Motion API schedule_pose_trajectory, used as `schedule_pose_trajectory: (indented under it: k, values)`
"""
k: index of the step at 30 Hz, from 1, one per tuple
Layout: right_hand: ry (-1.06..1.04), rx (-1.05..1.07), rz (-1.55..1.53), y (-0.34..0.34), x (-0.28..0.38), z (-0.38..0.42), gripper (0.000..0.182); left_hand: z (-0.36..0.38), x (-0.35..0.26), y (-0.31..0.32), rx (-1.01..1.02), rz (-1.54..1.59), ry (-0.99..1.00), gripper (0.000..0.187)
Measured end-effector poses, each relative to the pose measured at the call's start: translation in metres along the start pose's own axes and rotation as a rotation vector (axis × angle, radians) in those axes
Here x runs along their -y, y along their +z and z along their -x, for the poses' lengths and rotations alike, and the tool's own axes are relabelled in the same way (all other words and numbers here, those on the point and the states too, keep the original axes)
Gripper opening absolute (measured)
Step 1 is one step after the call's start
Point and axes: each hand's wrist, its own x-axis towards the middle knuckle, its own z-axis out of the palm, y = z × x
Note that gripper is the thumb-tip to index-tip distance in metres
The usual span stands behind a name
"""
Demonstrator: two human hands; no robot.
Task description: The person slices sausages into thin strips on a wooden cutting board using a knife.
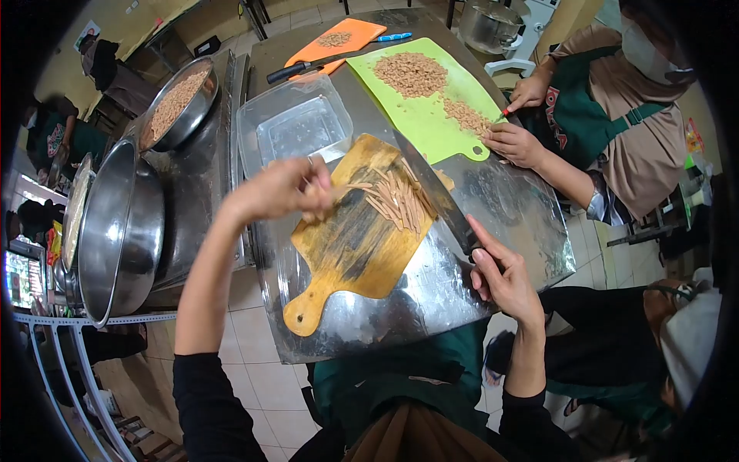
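My right hand [504, 281] is wrapped round the dark handle of a large knife [436, 189], its blade slanting up and away along the right edge of a wooden cutting board [346, 269]. Thin brown strips [396, 202] lie in a loose pile on the board's right half, close beside the blade. Over the board's left edge hovers my left hand [289, 189], its fingers curled and smeared by motion. A pale strip shows right at its fingertips. Behind that hand stands a clear plastic container [296, 127].
A co-worker's hands [519, 142] work over chopped brown pieces [410, 75] on a green cutting board [431, 127]. An orange board [339, 32] and a black-handled knife [286, 73] lie at the back. Steel bowls [119, 231] stand on the left counter.
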Motion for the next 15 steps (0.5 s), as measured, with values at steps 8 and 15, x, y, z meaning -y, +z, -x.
schedule_pose_trajectory:
  k: [8,15]
  values:
    - [0.036,-0.012,0.014,-0.001,0.002,0.011,0.048,-0.002,0.021,0.045,-0.120,-0.113,0.087,0.029]
    - [0.024,-0.052,0.016,-0.004,-0.004,0.009,0.049,-0.023,0.043,-0.049,-0.365,-0.403,-0.247,0.038]
